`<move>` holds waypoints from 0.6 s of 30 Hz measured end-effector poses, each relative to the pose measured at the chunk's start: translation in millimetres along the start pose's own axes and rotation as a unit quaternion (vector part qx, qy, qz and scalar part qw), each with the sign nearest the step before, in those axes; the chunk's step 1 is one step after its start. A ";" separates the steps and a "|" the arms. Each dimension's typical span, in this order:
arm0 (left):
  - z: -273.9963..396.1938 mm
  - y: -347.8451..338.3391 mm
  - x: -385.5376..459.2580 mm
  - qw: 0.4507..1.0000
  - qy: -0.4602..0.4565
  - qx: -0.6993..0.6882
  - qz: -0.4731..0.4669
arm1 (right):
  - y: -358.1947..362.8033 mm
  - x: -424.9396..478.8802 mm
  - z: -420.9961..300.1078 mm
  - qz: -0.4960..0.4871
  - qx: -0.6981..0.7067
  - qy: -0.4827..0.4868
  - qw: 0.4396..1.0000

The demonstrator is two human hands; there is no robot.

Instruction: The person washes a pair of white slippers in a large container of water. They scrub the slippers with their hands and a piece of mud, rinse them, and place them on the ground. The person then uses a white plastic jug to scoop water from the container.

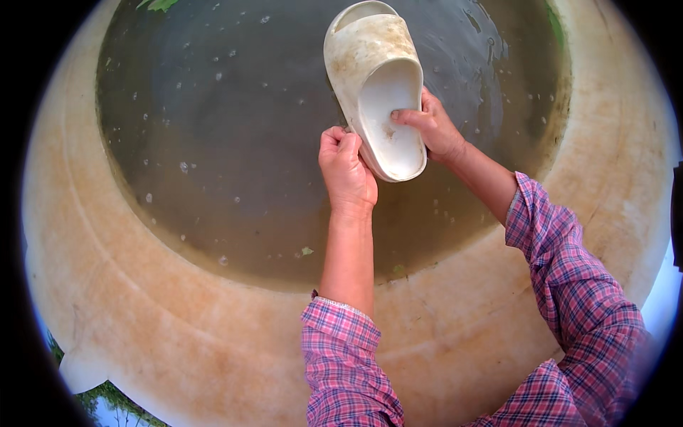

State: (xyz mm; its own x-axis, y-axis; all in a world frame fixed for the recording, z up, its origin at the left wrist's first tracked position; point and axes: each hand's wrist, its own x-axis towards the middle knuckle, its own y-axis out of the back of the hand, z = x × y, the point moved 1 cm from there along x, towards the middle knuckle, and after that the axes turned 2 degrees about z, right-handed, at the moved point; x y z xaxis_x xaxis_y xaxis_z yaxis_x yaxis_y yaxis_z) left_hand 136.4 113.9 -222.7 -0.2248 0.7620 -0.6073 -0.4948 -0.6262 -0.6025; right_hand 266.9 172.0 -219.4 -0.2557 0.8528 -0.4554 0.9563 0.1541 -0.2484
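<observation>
A white slide sandal with brown stains on its strap is held above murky water. My right hand grips its right side, with the thumb on the footbed near a dark smudge. My left hand is at the sandal's lower left edge, its fingers curled and the thumb bent against them. Whether those fingers pinch the sole or hold some small thing there is hidden. The sandal's toe end points away from me and its heel end towards me.
A large round tub with a wide, brown-stained pale wall surrounds the water. Small bubbles and a bit of leaf float on it. A green leaf is at the upper left. Greenery shows outside, at the lower left.
</observation>
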 end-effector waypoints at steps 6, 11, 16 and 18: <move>-9.8 10.1 -4.1 0.999 -0.001 0.053 -0.007 | 9.3 3.4 9.9 0.051 -0.097 0.010 0.994; -17.5 23.8 3.0 0.968 -0.054 0.236 0.072 | 25.8 21.2 35.1 0.045 -0.229 0.021 0.972; -18.0 21.9 -2.1 0.849 -0.135 0.506 0.064 | -9.1 6.6 13.9 0.011 -0.332 -0.117 0.936; -20.0 26.6 -3.3 0.886 -0.085 0.452 0.048 | -9.0 0.2 11.1 -0.010 -0.364 -0.147 0.920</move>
State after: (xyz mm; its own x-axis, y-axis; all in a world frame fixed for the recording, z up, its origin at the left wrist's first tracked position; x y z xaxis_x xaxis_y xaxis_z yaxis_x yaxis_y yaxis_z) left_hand 140.8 91.4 -247.1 -0.3878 0.7745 -0.4997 -0.9199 -0.3597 0.1564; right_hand 256.7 165.3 -226.7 -0.1997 0.6905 -0.6953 0.7648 0.5534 0.3299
